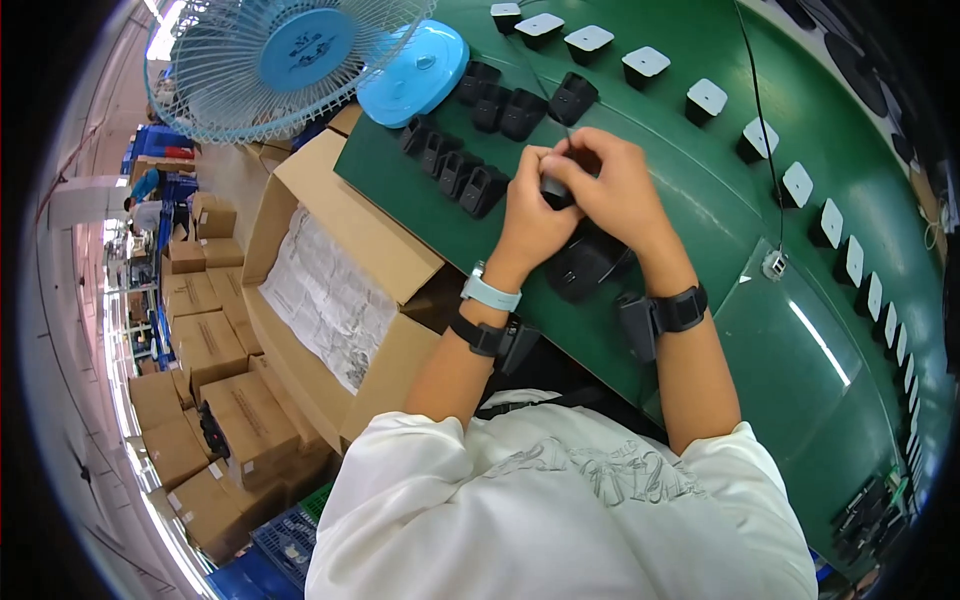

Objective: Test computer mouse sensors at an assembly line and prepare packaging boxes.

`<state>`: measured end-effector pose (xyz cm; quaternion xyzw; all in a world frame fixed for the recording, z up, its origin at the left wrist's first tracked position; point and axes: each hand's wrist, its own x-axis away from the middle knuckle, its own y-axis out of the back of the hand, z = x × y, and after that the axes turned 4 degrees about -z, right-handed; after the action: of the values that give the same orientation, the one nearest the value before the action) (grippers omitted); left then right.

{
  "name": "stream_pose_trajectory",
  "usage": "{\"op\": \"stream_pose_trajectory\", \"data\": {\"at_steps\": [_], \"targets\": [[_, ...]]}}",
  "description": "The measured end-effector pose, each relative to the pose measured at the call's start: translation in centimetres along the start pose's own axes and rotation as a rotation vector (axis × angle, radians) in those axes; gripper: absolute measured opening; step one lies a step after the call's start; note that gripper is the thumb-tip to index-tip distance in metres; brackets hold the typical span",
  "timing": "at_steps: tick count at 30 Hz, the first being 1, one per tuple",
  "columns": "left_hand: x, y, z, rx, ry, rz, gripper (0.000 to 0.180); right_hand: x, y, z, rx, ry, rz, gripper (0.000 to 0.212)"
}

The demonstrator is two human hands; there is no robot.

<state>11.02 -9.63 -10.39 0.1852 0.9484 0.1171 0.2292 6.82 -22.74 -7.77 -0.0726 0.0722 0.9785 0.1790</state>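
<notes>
My left hand (535, 215) and my right hand (622, 195) meet over the green table (690, 330). Both are closed on a small black plastic part (555, 190), mostly covered by my fingers. Just beneath them on the tabletop lies a larger dark, rounded black piece (588, 265), partly hidden by my wrists. Left of my hands stand several black plastic housings (485, 190) in a slanting row. Farther back is another group of black housings (523, 113), with a single one (573, 98) close beyond my fingers.
Black pieces with white tops (707, 98) line the table's far and right sides. An open carton (380, 255) with crumpled white lining adjoins the left edge. A fan (300, 50) and blue lid-like disc (415, 75) are at upper left. Cords hang over the table; stacked boxes (210, 345) fill the left.
</notes>
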Motion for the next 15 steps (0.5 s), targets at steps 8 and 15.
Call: {"op": "stream_pose_trajectory", "data": {"at_steps": [8,15], "targets": [[1.7,0.4,-1.0,-0.219,-0.037,-0.118,0.044,0.1,-1.2,0.0,0.155,-0.044,-0.090,0.030],[3.5,1.8,-2.0,-0.379,0.014,-0.070,0.043,0.6,-2.8,-1.2,0.245,-0.033,-0.254,0.030]]}}
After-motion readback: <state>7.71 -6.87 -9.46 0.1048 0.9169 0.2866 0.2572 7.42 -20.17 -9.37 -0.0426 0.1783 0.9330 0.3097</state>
